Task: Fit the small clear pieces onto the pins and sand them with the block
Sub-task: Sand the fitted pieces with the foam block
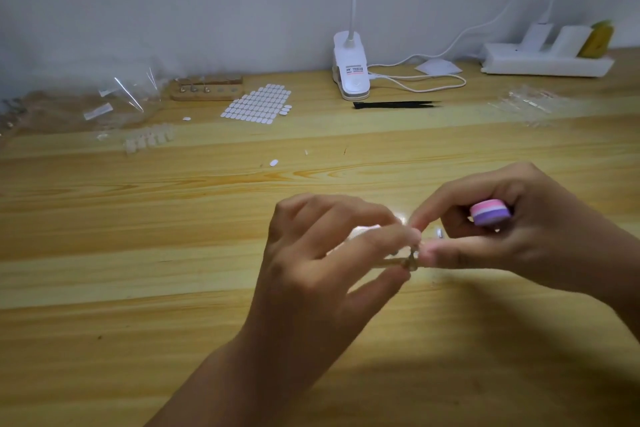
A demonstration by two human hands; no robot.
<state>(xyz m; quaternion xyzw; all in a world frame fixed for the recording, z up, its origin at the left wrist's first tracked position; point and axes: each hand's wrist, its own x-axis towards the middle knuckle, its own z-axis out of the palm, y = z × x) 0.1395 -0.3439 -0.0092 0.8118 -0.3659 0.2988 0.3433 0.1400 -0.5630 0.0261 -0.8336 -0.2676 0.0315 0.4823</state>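
While the left hand [322, 253] pinches a small pin [412, 258], the right hand [512, 229] pinches its tip, gripping a pink-and-purple sanding block [490, 213] in its curled fingers.

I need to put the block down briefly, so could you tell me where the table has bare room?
Bare wood lies left of the left hand, and in the band between the right hand and the black tweezers. Crowded: the back edge, from plastic bags and sticker sheet to the power strip.
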